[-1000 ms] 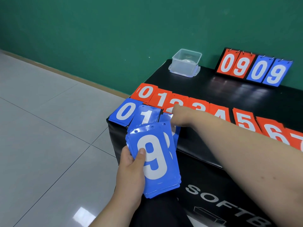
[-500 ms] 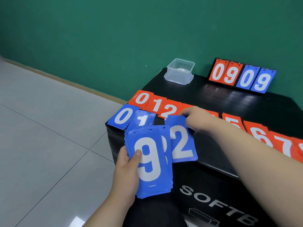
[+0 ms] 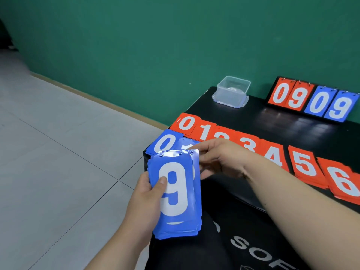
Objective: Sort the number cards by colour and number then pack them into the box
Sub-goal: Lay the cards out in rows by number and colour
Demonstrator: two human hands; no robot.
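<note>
Green wall, black desk [image 3: 292,123]. Left hand [image 3: 148,193] grips blue card stack [image 3: 175,191], long axis pointing away, 9 on top. Right hand [image 3: 220,158] just right of it, fingers [image 3: 206,151] pinching top right corner. Blue 0 pile [image 3: 165,143] just beyond stack.

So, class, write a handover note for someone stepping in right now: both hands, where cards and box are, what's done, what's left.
Left-hand grip: holds the blue stack, 9 on top.
Right-hand grip: pinches that stack's top right corner.
Black table: red row 0 to 6 in view; blue 0 and blue 1 in front at its left end; clear box at the back, no cards seen inside.
Done: reds laid out, blues begun.
Left: lay out the held blues by number, then pack everything into the box.
</note>
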